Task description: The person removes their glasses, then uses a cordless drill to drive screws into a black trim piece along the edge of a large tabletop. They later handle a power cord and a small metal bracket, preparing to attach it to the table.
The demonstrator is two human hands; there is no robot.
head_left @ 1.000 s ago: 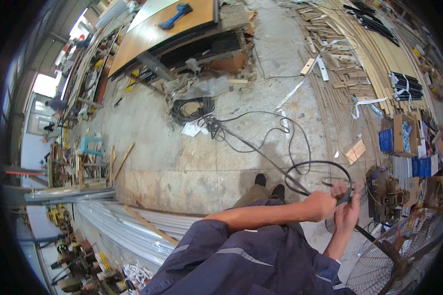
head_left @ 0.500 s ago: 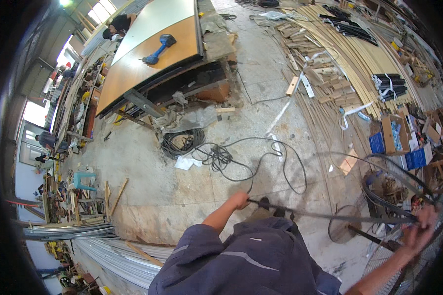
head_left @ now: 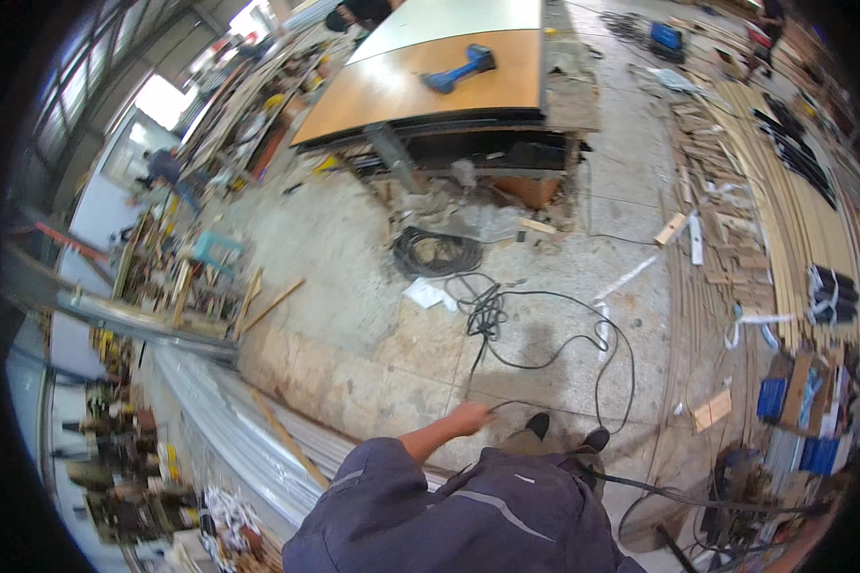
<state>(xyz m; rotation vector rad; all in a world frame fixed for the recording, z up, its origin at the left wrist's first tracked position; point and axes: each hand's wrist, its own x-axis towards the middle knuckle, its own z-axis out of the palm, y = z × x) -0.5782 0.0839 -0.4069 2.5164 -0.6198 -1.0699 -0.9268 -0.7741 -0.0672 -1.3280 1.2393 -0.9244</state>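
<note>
The left hand (head_left: 468,418) is closed around the black cable (head_left: 485,315), apparently to control slack looping over the floor (head_left: 330,239) beyond the shoes (head_left: 538,425); the right hand's grasp cannot be determined, its forearm (head_left: 801,554) meeting the view's dark rim.

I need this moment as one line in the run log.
left hand: closed on thin black looped cable | right hand: indistinct at dark right rim | blue handheld power tool: on glossy orange tabletop
</note>
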